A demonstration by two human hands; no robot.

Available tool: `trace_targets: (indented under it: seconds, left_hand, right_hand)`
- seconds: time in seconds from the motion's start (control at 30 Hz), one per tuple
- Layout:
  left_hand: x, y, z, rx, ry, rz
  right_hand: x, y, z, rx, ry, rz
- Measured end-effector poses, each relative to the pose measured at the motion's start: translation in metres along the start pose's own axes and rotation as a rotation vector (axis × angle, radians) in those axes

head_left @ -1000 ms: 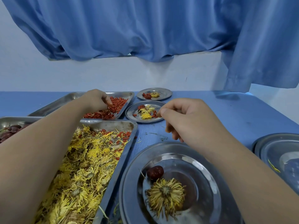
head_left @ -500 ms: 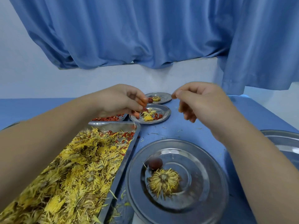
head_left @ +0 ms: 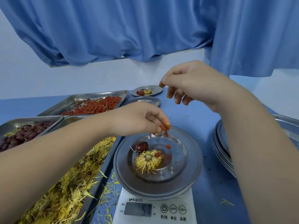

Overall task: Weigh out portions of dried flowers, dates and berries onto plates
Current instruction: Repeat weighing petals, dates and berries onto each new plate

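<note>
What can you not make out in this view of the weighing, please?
Head view only:
- Scale display: digits too blurred to read.
- Middle small plate: contents hidden by the left hand, which pinches goji berries.
- Right hand: whether it pinches a berry, too small.
- Stacked plates: count hidden by the right forearm.
- Date tray: cut by the left edge.

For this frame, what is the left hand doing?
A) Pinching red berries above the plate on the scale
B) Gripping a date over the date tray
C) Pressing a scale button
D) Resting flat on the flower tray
A: the left hand pinches red berries at its fingertips, just above the plate on the scale, which already holds a flower and a date.
</note>
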State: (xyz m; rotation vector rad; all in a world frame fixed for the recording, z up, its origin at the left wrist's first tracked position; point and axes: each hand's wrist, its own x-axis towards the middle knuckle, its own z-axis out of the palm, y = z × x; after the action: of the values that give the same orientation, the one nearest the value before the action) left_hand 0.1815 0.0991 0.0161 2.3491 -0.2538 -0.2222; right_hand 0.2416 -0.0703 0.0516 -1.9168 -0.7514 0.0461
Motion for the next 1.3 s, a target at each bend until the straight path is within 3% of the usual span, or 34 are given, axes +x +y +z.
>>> trace_targets:
  seconds: [0.3,0.47,0.73,0.97,1.3]
  left_hand:
    - [-0.01,0.004,0.002,0.071,0.226,-0.007]
    - [-0.018,0.008,0.009,-0.076,0.261,-0.06]
    - [-0.029,0.006,0.023,-0.246,0.306,-0.065]
    - [-0.026,0.01,0.038,0.005,0.417,-0.008]
    - [-0.024,0.01,0.036,-0.055,0.41,0.026]
  right_hand:
    - [-0.011,-0.002,-0.022,-0.228,-0.175,0.078]
    - [-0.016,-0.003,-0.025,-0.265,-0.297,0.146]
    - [-0.015,-0.001,-0.025,-0.32,-0.317,0.18]
    - [-0.017,-0.002,-0.027,-0.361,-0.29,0.222]
    - [-0.02,-0.003,-0.025,-0.409,-0.295,0.257]
